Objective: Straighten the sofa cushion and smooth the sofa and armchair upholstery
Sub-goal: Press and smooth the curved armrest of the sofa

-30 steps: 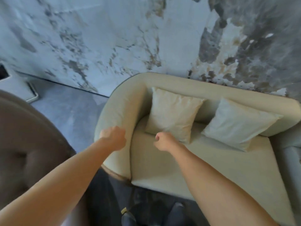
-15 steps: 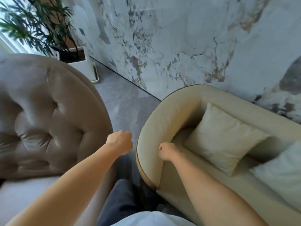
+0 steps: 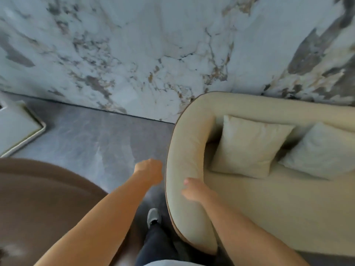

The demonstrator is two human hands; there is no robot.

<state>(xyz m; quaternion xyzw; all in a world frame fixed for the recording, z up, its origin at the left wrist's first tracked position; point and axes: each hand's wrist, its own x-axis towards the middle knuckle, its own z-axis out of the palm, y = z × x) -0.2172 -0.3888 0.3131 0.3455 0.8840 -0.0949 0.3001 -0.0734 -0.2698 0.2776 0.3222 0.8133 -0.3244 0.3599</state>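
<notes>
A cream sofa (image 3: 288, 212) with a rounded arm stands at the right against the marble wall. Two cushions lean on its back: a cream cushion (image 3: 247, 146) near the arm and a paler cushion (image 3: 322, 152) to its right. The brown armchair (image 3: 38, 204) fills the lower left. My right hand (image 3: 196, 191) lies on the inner side of the sofa arm, fingers loosely curled, holding nothing. My left hand (image 3: 149, 172) is a closed fist in the air over the gap between armchair and sofa, just left of the sofa arm.
Grey floor (image 3: 92, 139) runs between the armchair and the sofa. A white planter base (image 3: 17, 129) sits at the far left by the wall. My leg and grey shoe (image 3: 153, 217) stand in the gap between the two seats.
The view swung and the armchair's tufted back and the plant left the frame. My right hand moved up onto the sofa arm and loosened from a fist. The left fist stays beside the arm.
</notes>
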